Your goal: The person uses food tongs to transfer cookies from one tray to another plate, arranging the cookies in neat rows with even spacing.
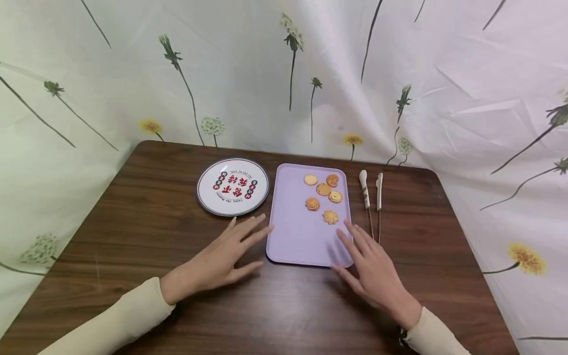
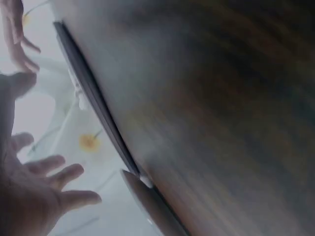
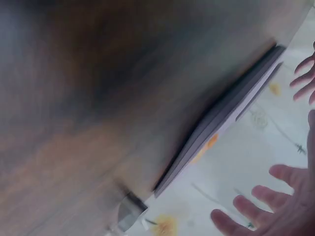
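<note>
A pale purple tray [image 1: 296, 241] lies on the wooden table with several cookies [image 1: 323, 189] of different shapes on its far right part. My left hand [image 1: 222, 256] is beside the tray's near left edge, fingers spread and holding nothing. Over the near right corner, my right hand [image 1: 372, 273] has its fingers spread and holds nothing. In the left wrist view, the left hand [image 2: 39, 191] hovers above the tabletop. The right hand [image 3: 270, 206] shows likewise in the right wrist view, with the tray's side [image 3: 216, 120] beyond it.
A round white plate [image 1: 208, 190] with a dark rim and red lettering stands left of the tray. To its right lie two slim white handles [image 1: 365, 190] with metal shafts, their near ends hidden by my right hand. A flower-printed cloth [image 1: 248, 74] hangs behind the wooden table [image 1: 146, 197].
</note>
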The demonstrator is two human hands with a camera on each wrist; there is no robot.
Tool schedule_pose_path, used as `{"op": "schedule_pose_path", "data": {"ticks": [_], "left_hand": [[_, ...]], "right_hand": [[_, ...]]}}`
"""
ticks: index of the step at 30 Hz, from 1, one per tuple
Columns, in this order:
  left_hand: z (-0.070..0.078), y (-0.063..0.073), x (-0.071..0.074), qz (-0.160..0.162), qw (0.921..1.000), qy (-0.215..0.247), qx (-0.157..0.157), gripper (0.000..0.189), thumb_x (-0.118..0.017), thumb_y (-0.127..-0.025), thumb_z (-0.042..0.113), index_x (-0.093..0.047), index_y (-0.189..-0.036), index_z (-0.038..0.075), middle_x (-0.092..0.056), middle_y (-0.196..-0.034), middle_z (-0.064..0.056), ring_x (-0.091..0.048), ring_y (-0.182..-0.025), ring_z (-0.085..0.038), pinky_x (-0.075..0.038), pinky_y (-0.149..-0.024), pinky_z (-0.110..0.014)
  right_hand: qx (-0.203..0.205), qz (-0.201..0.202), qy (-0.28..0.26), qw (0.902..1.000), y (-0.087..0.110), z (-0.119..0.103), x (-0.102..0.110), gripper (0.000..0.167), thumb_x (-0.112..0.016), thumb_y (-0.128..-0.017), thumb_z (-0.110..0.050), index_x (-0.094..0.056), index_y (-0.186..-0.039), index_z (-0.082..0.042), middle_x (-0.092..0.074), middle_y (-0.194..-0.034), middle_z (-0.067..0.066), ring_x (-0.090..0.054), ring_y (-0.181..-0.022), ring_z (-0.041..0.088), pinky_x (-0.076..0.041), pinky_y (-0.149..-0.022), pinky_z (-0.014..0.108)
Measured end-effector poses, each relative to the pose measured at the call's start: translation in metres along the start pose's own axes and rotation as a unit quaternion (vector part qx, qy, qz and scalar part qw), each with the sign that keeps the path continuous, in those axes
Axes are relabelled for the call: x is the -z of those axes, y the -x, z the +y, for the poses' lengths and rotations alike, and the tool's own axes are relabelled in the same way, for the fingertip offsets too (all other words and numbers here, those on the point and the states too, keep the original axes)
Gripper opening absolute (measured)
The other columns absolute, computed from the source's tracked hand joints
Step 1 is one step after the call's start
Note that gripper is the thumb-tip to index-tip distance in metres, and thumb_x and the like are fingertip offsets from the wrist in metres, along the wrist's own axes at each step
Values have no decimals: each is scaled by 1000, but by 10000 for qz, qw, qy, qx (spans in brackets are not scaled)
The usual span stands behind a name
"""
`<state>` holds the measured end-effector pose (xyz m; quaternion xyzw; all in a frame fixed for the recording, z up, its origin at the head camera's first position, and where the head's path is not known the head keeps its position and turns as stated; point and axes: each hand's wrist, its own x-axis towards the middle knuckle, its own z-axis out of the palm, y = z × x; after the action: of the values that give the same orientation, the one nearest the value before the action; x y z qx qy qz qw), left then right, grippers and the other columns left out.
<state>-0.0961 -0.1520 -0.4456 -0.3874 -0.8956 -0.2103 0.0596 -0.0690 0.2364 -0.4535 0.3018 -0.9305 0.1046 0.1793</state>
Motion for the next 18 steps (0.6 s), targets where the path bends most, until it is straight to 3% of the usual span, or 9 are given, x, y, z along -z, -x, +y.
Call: {"op": "schedule_pose_path", "data": {"ticks": [3, 6, 12, 18], "left_hand": [[-8, -1, 6, 504, 9979, 125, 398, 79, -76, -96, 35, -37, -163, 22, -39, -167, -9, -42, -151, -31, -41, -127, -60], [-16, -5, 14, 963, 9903, 230, 978, 68, -75, -97, 33, -48, -157, 16, -49, -158, -9, -48, -145, -28, -45, -125, -51], [-42, -9, 26, 1373, 9719, 143, 1906, 54, -72, -98, 29, -59, -143, 2, -57, -145, -21, -53, -134, -39, -48, -117, -60], [-79, -5, 36, 1396, 9452, 213, 2942, 62, -69, -99, 28, -51, -146, -8, -52, -143, -33, -50, -130, -49, -48, -108, -68]], "right_hand": [[-102, 359, -165, 9992, -7, 11, -1, 69, -60, -102, -53, -51, -153, -7, -48, -160, 18, -52, -140, 39, -57, -109, 58], [-302, 630, -181, 9974, -15, 25, 1, 66, -73, -95, -39, -56, -148, -5, -53, -155, 19, -55, -136, 38, -60, -103, 58], [-1346, 899, -69, 9868, -23, 53, 5, 60, -77, -93, -33, -59, -143, -6, -61, -138, 18, -62, -121, 39, -64, -75, 63], [-2643, 601, -269, 9622, -27, 71, 1, 62, -68, -99, -43, -55, -143, -1, -62, -125, 23, -65, -100, 50, -57, -67, 67]]}}
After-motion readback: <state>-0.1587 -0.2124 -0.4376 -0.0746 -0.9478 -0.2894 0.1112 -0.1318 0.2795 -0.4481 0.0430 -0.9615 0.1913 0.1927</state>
